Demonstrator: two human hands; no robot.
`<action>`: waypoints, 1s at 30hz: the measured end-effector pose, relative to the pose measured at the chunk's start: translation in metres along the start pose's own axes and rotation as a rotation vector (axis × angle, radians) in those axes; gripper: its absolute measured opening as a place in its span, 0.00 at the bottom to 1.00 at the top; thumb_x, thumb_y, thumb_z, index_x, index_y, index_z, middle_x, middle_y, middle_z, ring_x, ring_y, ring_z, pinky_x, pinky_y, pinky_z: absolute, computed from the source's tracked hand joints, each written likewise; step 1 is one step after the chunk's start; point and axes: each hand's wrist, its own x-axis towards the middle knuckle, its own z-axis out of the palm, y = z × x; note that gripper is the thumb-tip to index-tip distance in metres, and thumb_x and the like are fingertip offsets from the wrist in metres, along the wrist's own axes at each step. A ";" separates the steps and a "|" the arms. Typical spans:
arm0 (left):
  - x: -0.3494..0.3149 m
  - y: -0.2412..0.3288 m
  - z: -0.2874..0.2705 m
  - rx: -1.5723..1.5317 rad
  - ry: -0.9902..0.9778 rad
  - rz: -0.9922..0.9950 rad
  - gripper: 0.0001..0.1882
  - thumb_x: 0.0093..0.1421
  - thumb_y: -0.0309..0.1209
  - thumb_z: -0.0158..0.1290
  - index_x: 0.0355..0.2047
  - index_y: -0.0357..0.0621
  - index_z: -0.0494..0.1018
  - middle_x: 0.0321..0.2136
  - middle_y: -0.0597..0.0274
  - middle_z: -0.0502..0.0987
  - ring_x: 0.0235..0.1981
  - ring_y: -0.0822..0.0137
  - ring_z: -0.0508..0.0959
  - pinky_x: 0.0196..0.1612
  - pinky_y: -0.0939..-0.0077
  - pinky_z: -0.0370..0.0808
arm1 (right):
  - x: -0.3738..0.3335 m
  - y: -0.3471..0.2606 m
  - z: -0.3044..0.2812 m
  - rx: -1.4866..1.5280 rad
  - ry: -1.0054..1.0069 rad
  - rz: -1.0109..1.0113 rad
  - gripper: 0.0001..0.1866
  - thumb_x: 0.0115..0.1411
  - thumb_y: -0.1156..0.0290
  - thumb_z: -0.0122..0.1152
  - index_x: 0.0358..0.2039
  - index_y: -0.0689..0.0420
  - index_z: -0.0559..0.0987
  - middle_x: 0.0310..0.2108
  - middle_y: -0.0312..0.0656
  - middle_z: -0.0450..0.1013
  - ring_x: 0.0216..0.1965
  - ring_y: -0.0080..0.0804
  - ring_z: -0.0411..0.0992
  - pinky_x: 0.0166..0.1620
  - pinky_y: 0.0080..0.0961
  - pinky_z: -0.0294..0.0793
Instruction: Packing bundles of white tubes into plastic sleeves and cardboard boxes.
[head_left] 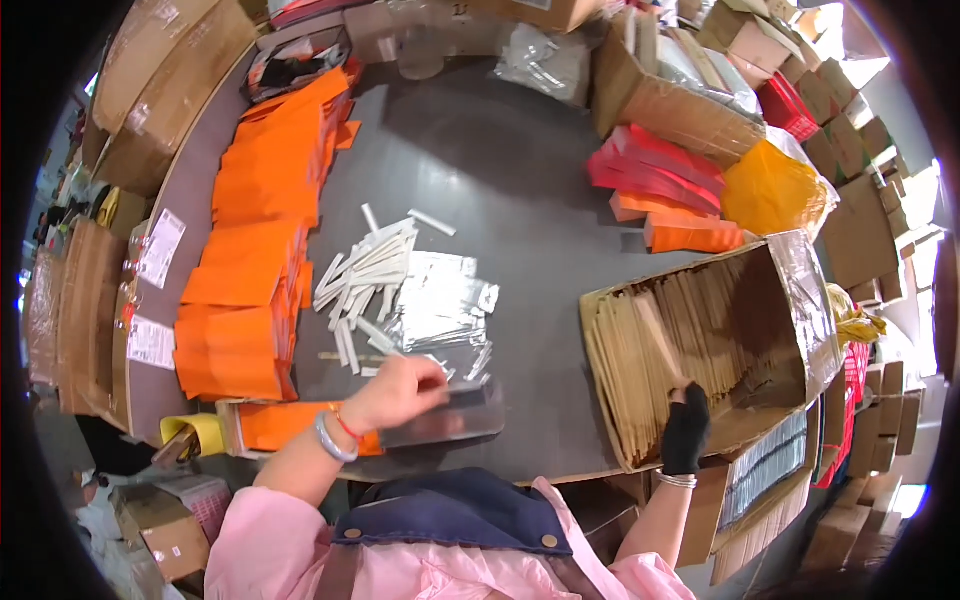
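My left hand, bare, has its fingers curled above the left end of a clear plastic container near the table's front edge. What its fingertips hold, if anything, is hidden. My right hand, in a black fingerless glove, reaches over the front of an open cardboard box packed with flat brown card pieces. Its fingertips close on the near end of one brown card piece that leans apart from the row. Beyond my left hand lie a loose heap of white strips and a pile of shiny clear packets.
Long overlapping stacks of orange sheets line the table's left side. Pink folded sheets and a yellow bag lie at the back right. A cardboard box stands behind them. A yellow tape roll sits at the front left corner.
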 end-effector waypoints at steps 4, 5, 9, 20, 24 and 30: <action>-0.059 -0.023 0.028 0.536 -0.032 -0.088 0.14 0.46 0.36 0.65 0.34 0.51 0.80 0.36 0.65 0.78 0.44 0.60 0.75 0.46 0.57 0.69 | -0.016 -0.102 0.043 0.058 -0.414 -0.368 0.11 0.59 0.76 0.58 0.42 0.56 0.81 0.29 0.46 0.71 0.34 0.44 0.71 0.39 0.35 0.70; -0.065 -0.023 0.028 0.476 0.060 -0.085 0.18 0.45 0.37 0.66 0.38 0.51 0.79 0.40 0.65 0.76 0.47 0.59 0.72 0.50 0.57 0.66 | -0.024 -0.117 0.055 0.100 -0.513 -0.390 0.10 0.60 0.77 0.57 0.41 0.56 0.82 0.27 0.45 0.69 0.31 0.42 0.71 0.36 0.31 0.69; -0.102 -0.027 0.013 0.509 0.333 0.010 0.31 0.41 0.39 0.69 0.47 0.48 0.76 0.46 0.62 0.72 0.51 0.55 0.68 0.56 0.59 0.63 | -0.045 -0.117 0.089 0.030 -0.699 -0.578 0.14 0.60 0.71 0.59 0.46 0.45 0.82 0.26 0.43 0.69 0.29 0.42 0.71 0.33 0.35 0.70; -0.105 -0.038 0.031 0.603 0.285 0.069 0.41 0.36 0.39 0.70 0.53 0.42 0.70 0.50 0.59 0.70 0.53 0.54 0.67 0.58 0.55 0.62 | -0.064 -0.120 0.141 0.104 -0.627 -0.509 0.07 0.54 0.71 0.66 0.35 0.54 0.83 0.33 0.43 0.76 0.38 0.40 0.75 0.41 0.34 0.75; -0.091 -0.033 0.043 0.571 0.275 0.105 0.38 0.41 0.38 0.67 0.54 0.44 0.70 0.50 0.59 0.70 0.52 0.55 0.68 0.56 0.57 0.64 | -0.105 -0.160 0.169 0.573 -0.872 -0.166 0.11 0.54 0.71 0.67 0.37 0.57 0.76 0.35 0.46 0.74 0.36 0.41 0.75 0.40 0.32 0.75; -0.084 -0.033 0.033 0.667 0.193 0.164 0.21 0.50 0.35 0.58 0.46 0.54 0.75 0.44 0.57 0.70 0.47 0.55 0.69 0.49 0.60 0.66 | -0.081 -0.191 0.143 0.090 -0.553 -0.815 0.29 0.39 0.56 0.76 0.42 0.52 0.75 0.40 0.42 0.73 0.40 0.42 0.72 0.46 0.40 0.66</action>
